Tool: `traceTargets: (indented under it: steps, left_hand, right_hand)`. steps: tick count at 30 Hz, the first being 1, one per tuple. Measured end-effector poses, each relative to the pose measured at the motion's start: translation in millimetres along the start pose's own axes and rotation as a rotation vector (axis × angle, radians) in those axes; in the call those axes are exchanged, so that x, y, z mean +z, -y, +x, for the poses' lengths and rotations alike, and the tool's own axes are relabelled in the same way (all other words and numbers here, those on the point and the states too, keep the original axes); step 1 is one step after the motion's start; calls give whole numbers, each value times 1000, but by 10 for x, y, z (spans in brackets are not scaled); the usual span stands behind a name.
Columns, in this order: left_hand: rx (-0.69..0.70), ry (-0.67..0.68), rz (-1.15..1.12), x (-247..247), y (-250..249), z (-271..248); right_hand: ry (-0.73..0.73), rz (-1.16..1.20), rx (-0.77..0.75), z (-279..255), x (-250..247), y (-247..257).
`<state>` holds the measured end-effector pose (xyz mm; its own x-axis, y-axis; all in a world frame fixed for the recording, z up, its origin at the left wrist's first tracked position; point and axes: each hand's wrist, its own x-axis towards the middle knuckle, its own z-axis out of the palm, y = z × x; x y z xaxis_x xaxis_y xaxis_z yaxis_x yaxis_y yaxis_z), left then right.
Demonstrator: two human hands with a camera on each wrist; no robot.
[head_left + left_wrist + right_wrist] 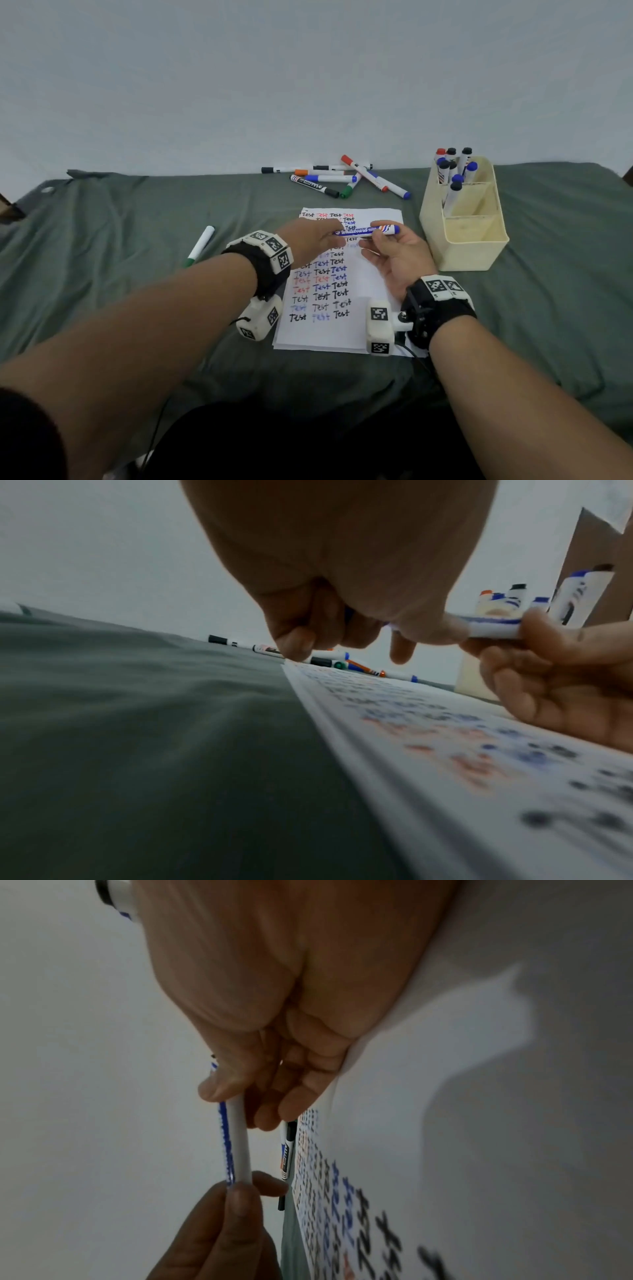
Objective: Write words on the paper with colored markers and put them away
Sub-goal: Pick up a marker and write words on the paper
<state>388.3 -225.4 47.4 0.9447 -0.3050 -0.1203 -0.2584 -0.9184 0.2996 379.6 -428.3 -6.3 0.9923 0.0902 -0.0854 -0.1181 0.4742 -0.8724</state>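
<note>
A blue whiteboard marker hangs level above the paper, held at both ends. My left hand grips its left end, and my right hand pinches the right end near the blue tip. In the left wrist view the marker runs between my curled left fingers and the right hand. The right wrist view shows the marker's white barrel pinched by my right thumb, with the left fingers on its far end. The paper is covered with rows of "Test" in black, red and blue.
A cream organizer with several markers standing in its back compartment sits right of the paper. Several loose markers lie beyond the paper by the wall. A green marker lies to the left on the green cloth.
</note>
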Motion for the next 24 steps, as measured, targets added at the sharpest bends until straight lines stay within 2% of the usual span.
traceTargets:
  steps: [4, 7, 10, 15, 18, 21, 24]
  left_hand:
    - [-67, -25, -30, -29, 203, -78]
    - [-202, -163, -148, -86, 420, -148]
    - [-303, -245, -10, -238, 638, -190]
    - [-257, -79, 230, -446, 844, -136]
    - [-225, -27, 282, -424, 884, -103]
    - [-247, -35, 238, -342, 924, -93]
    - [-278, -100, 240, -295, 950, -97]
  right_hand:
    - [6, -15, -20, 14, -2, -22]
    - [-17, 16, -26, 32, -13, -20]
    - [-12, 24, -32, 41, -11, -25]
    - [-22, 29, -34, 39, -7, -15]
    - [-34, 29, -33, 31, -1, -8]
    - [-46, 41, -31, 25, 11, -3]
    - [-60, 58, -20, 20, 16, 6]
